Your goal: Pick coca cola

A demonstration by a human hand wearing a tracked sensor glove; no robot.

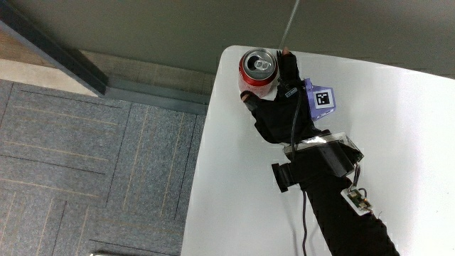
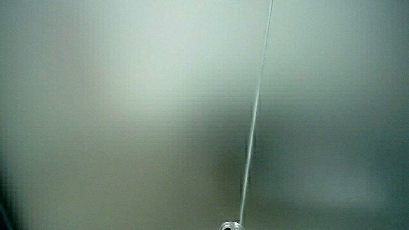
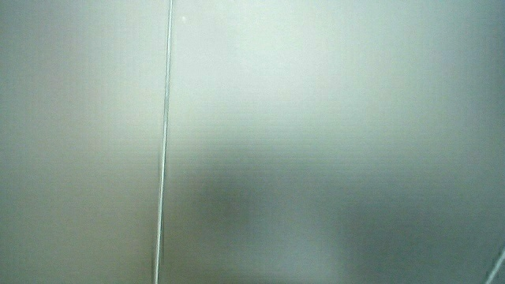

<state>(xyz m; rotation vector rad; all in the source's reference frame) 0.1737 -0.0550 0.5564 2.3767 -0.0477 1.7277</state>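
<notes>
Coca cola can [image 1: 259, 67] (just one) stands at table [image 1: 412, 114] corner, gripped by hand [image 1: 281, 107].

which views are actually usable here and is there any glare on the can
Main view is usable: the hand wraps the red can at the table's corner, a bright glint on its silver top. The side views show only a pale wall with a soft dark shadow.

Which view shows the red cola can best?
The main view: the red aluminium cola can stands at the table's corner, the hand wrapped around it. The side views show a pale wall; in a side view only a rim sliver.
</notes>
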